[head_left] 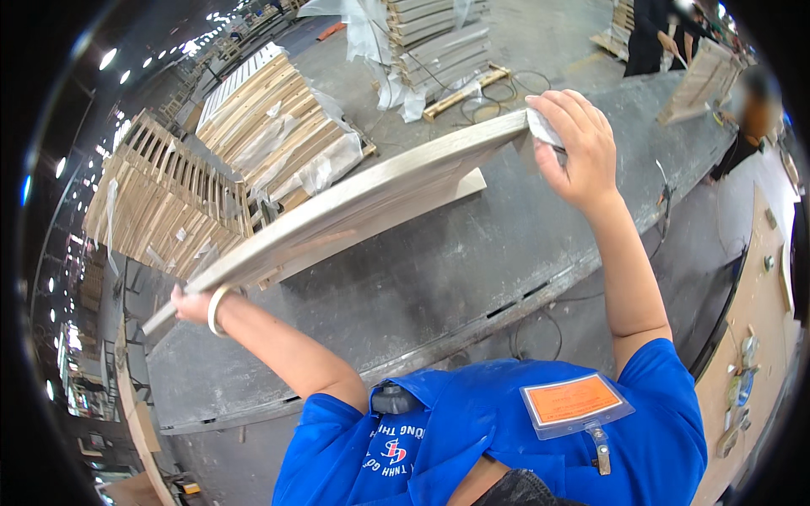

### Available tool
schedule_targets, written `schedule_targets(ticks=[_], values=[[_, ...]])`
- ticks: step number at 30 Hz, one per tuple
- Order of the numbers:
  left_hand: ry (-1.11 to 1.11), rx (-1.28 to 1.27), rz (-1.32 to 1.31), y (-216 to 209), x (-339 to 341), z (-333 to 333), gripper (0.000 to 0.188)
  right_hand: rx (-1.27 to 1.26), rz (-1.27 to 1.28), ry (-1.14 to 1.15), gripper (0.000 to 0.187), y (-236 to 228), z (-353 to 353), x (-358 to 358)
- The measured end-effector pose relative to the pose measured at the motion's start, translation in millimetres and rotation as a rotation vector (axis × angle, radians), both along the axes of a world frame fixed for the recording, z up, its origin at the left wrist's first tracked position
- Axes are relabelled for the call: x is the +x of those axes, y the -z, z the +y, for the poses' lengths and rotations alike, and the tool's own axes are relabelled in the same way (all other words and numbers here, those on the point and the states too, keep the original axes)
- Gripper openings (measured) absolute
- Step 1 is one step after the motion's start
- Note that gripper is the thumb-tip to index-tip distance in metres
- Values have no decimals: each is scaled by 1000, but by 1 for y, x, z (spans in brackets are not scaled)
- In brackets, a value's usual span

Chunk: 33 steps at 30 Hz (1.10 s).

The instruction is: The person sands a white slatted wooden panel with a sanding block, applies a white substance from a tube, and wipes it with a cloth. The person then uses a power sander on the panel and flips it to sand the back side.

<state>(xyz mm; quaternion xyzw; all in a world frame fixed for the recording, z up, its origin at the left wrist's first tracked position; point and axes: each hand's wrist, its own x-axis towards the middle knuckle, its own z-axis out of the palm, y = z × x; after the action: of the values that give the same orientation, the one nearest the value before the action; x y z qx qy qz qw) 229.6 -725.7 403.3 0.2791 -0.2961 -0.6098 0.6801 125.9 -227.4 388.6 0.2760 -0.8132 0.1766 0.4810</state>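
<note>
A long pale wooden panel [363, 181] is tilted up over the grey work table [439, 270], one long edge raised toward me. My left hand [196, 305], with a white bangle at the wrist, is closed round the panel's left end; its fingertips are partly hidden. At the panel's right upper corner, my right hand [582, 148] is closed on a folded white piece [544, 128], pressed against the wood. Whether that piece is cloth or sandpaper I cannot tell. Beneath the raised edge, part of the panel's underside frame [388, 219] shows.
Stacks of slatted wooden panels [270, 118] stand beyond the table, some with plastic film. Another stack [439, 42] rises behind, with a hose [498, 88] on the floor. At the far right, people work by another wooden piece [696, 84]. A brown board with tools [742, 371] lies at right.
</note>
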Motion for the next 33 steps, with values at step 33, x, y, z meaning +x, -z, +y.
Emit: schedule_targets(ticks=[33], values=[[342, -912, -378, -175, -134, 286, 56, -703, -225, 429, 44, 166, 149, 132]])
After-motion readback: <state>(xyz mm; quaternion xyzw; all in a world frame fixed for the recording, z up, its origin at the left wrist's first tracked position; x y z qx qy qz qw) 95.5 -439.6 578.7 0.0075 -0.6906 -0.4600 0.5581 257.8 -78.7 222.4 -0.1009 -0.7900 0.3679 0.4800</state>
